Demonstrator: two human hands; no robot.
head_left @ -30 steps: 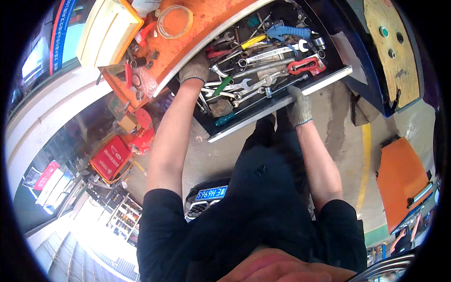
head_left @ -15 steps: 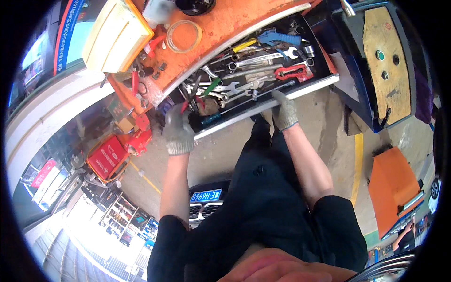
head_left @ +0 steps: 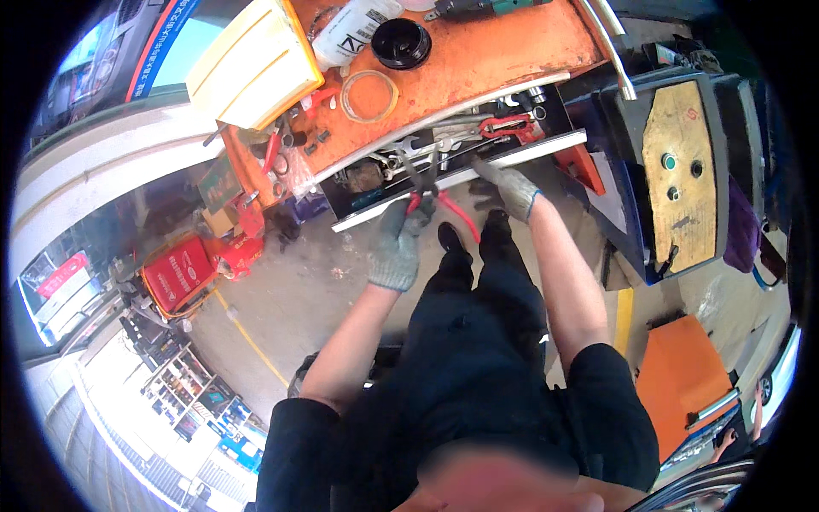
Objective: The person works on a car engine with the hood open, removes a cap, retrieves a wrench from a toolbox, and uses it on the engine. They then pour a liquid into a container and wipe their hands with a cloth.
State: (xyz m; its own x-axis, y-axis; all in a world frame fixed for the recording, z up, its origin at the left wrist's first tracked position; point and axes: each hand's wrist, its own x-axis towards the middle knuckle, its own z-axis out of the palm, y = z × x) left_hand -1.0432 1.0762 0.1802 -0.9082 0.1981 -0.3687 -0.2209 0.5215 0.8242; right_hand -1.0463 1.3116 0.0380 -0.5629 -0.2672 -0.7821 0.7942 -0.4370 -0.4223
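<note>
My left hand [head_left: 395, 249], in a grey-white knit glove, is closed on a pair of red-handled pliers [head_left: 453, 208]. The jaws point away from me and stand apart, over the front of a tool drawer [head_left: 546, 150]. One red handle sticks out to the right of the glove. My right hand [head_left: 514, 194], gloved alike, is at the drawer's front edge with its fingers apart and no tool in it. Inside the partly pulled-out drawer lie several wrenches [head_left: 415, 145], sockets and a red tool [head_left: 505, 128].
On the orange bench top [head_left: 486, 60] are a tape roll [head_left: 369, 96], a black round cap [head_left: 401, 43], a white bottle [head_left: 354, 30] and a yellow-edged air filter [head_left: 256, 64]. At the right stands a machine with a wooden panel [head_left: 682, 171]. A red box [head_left: 177, 277] is on the left.
The drawer has slid further in under the bench. My left hand has brought the pliers up out of it and to the right. My right hand's fingers have spread at the drawer front.
</note>
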